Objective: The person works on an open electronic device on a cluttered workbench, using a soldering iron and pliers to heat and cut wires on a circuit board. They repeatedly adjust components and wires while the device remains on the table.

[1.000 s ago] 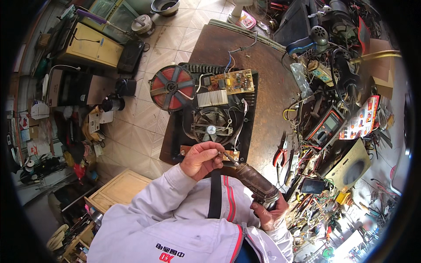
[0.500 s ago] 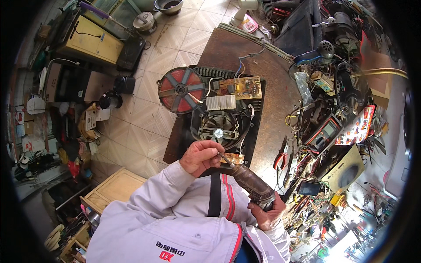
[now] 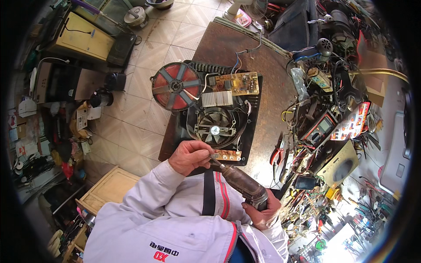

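My right hand (image 3: pixel 263 213) is wrapped round the rear of a worn, dark electric screwdriver (image 3: pixel 244 184), which slants up to the left. At its front end, the thumb and fingers of my left hand (image 3: pixel 191 157) pinch around the tip of the thin metal bit (image 3: pixel 217 163). Whether a screw sits there is hidden by the fingers. Just beyond my hands lies an opened induction cooker (image 3: pixel 245 131) with a black housing. Inside it are a cooling fan (image 3: pixel 215 131), a brown circuit board (image 3: pixel 245 83), a silvery heatsink (image 3: pixel 217 99) and a small button board (image 3: pixel 228 155). Its round red coil (image 3: pixel 176 86) hangs over the left edge.
The cooker rests on a brown worktable (image 3: pixel 274 87). To the right are red-handled pliers (image 3: pixel 277 155), a multimeter (image 3: pixel 322 130), a phone (image 3: pixel 305 182) and a heap of tools and wires. A wooden drawer unit (image 3: pixel 109 186) stands at the left; tiled floor (image 3: pixel 131 114) lies beyond.
The whole view has shifted slightly. Both hands and the screwdriver have moved a little to the left, uncovering more of the button board. Each hand keeps its grip.
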Demonstrator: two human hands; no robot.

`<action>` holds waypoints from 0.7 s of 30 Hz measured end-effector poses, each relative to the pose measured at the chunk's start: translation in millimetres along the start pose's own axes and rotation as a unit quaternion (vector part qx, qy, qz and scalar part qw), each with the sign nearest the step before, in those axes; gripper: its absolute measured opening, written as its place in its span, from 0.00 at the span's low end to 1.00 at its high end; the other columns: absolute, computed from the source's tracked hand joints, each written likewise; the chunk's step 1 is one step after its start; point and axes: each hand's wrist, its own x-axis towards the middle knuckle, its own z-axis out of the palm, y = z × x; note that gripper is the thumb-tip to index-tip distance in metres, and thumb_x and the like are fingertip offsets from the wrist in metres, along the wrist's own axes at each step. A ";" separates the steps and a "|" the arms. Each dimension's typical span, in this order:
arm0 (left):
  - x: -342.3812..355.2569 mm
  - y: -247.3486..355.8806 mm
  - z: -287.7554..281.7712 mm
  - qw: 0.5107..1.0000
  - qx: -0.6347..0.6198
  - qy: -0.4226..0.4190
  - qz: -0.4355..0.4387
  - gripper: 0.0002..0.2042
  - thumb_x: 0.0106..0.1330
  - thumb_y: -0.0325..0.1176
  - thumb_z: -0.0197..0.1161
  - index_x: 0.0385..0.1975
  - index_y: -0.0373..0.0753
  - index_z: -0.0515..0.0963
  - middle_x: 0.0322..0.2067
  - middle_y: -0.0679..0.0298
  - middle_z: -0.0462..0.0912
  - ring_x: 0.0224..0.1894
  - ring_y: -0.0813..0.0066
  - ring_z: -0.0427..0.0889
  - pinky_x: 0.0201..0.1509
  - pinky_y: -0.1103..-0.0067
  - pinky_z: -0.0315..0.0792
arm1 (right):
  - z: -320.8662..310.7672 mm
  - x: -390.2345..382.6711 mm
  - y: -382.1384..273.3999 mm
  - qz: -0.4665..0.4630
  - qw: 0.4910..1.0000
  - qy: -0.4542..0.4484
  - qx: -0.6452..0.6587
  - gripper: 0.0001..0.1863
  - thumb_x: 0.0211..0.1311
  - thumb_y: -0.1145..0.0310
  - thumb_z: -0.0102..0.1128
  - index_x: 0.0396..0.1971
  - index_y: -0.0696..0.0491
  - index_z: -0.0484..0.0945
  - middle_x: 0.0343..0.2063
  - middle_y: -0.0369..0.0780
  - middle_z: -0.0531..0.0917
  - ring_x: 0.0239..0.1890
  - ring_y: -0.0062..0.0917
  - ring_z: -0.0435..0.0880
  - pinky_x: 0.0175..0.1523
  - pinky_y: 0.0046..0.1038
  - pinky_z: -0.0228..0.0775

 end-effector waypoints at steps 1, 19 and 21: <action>-0.7 0.0 -3.2 1.000 0.004 -0.002 0.002 0.08 0.70 0.26 0.66 0.45 0.30 0.82 0.36 0.61 0.83 0.35 0.77 0.80 0.45 0.73 0.85 | 0.3 -0.4 -0.8 -0.008 1.000 -0.003 -0.006 0.31 0.47 0.74 0.79 0.54 0.62 0.80 0.38 0.42 0.89 0.40 0.21 0.87 0.50 0.27 0.78; -13.3 13.7 -23.3 0.998 -0.018 0.019 -0.057 0.08 0.72 0.30 0.66 0.42 0.31 0.80 0.34 0.61 0.84 0.30 0.75 0.84 0.43 0.67 0.87 | 25.4 7.5 -4.5 0.020 1.000 -0.019 0.006 0.28 0.48 0.73 0.79 0.52 0.60 0.80 0.38 0.46 0.89 0.39 0.30 0.91 0.46 0.29 0.80; -11.7 8.2 -26.0 0.998 -0.038 0.027 -0.047 0.08 0.73 0.31 0.66 0.41 0.31 0.80 0.34 0.61 0.84 0.29 0.76 0.84 0.42 0.68 0.87 | 30.8 10.3 -11.8 -0.134 0.981 -0.019 -0.136 0.32 0.48 0.73 0.79 0.55 0.61 0.78 0.40 0.46 0.89 0.42 0.30 0.90 0.49 0.31 0.80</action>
